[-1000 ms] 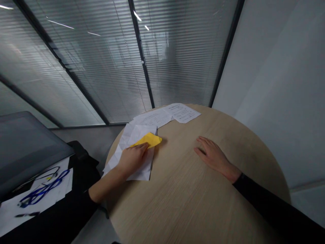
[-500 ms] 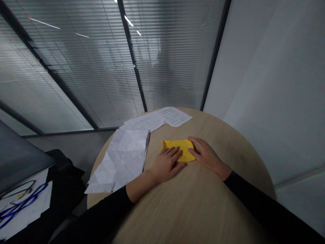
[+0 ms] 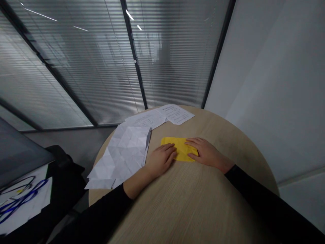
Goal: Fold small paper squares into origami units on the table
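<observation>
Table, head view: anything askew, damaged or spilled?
Yes: the white paper on the left is creased all over, and one corner seems to poke past the table edge. The printed sheets behind lie at differing angles. The yellow paper under the left hand and right hand looks fine. No spill visible.

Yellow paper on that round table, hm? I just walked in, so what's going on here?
A person has both bare hands on the yellow paper, which lies on the round wooden table. The left hand is at its left end and the right hand at its right end. To the left is a pile of creased white sheets, and printed pages lie toward the table's far edge. Neither hand is touching those.
</observation>
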Motion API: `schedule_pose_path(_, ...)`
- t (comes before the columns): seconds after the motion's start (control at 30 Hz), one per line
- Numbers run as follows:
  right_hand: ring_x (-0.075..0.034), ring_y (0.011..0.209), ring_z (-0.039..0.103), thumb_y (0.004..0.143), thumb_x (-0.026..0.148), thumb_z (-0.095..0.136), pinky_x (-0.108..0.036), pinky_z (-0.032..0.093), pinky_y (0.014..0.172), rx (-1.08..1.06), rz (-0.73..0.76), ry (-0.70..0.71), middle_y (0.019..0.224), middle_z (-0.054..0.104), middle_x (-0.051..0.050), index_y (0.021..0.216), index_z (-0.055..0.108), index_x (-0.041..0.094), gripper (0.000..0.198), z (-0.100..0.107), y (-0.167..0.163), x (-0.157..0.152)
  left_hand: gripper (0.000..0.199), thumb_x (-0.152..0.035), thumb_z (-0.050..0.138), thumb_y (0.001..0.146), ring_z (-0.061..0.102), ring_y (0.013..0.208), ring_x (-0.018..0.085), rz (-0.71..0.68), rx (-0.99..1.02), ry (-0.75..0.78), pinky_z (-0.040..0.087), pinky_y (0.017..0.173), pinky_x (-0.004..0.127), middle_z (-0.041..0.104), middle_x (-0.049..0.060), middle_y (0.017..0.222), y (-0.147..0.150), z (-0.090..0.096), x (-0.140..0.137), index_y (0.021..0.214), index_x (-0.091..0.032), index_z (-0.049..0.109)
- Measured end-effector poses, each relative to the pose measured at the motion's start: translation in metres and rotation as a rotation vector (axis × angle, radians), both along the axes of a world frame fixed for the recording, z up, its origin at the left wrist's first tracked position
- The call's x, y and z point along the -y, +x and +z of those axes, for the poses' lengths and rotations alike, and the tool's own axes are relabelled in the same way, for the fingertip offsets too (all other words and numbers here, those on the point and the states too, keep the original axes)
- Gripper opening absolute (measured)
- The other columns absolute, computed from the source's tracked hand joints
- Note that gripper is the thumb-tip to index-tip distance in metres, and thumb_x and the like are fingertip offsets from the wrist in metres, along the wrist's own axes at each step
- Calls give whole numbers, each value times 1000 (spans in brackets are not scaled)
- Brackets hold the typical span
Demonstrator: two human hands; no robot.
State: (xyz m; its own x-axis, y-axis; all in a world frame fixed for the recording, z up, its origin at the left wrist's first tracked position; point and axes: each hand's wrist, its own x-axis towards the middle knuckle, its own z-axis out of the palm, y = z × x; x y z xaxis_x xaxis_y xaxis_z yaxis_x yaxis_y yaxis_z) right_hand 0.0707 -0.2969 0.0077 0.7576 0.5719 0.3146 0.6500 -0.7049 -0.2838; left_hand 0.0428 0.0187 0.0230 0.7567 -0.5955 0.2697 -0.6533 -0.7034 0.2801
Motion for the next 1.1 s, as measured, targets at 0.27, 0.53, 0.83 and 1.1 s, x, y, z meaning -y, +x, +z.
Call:
schedule_pose_path(0.27, -35, 136, 74, 105, 27, 62, -61, 58, 122, 5, 32, 97, 144, 83, -11, 133, 85, 29, 37, 6, -7, 1, 35, -32, 53, 120, 77, 134, 37, 197, 100, 73, 60, 118, 60, 82, 13, 148, 6, -1, -1, 140, -23, 80)
schedule_pose_path(0.53, -33, 141, 76, 91, 19, 60, -63, 50, 133, -71, 224, 131, 150, 84, -6, 145, 81, 32, 59, 9, -11, 7, 36, -45, 57, 121, 72, 150, 32, 75, 22, -75, 47, 139, 59, 77, 14, 157, 5, -4, -2, 143, -22, 74)
schedule_pose_path(0.83, -33, 167, 56, 83, 8, 56, -67, 41, 142, -50, 286, 226, 179, 62, -9, 173, 58, 30, 93, -4, -4, 11, 40, -34, 61, 118, 59, 166, 34, -59, -17, -74, 39, 144, 66, 67, 15, 172, 7, -12, -6, 156, -21, 68)
schedule_pose_path(1.1, -38, 156, 68, 113, 41, 69, -67, 52, 134, -29, 195, 140, 169, 71, -15, 174, 59, 29, 63, -3, -6, 13, 39, -43, 60, 120, 74, 145, 34, -143, 11, -172, 58, 128, 60, 78, 14, 156, 2, 1, -4, 151, -24, 72)
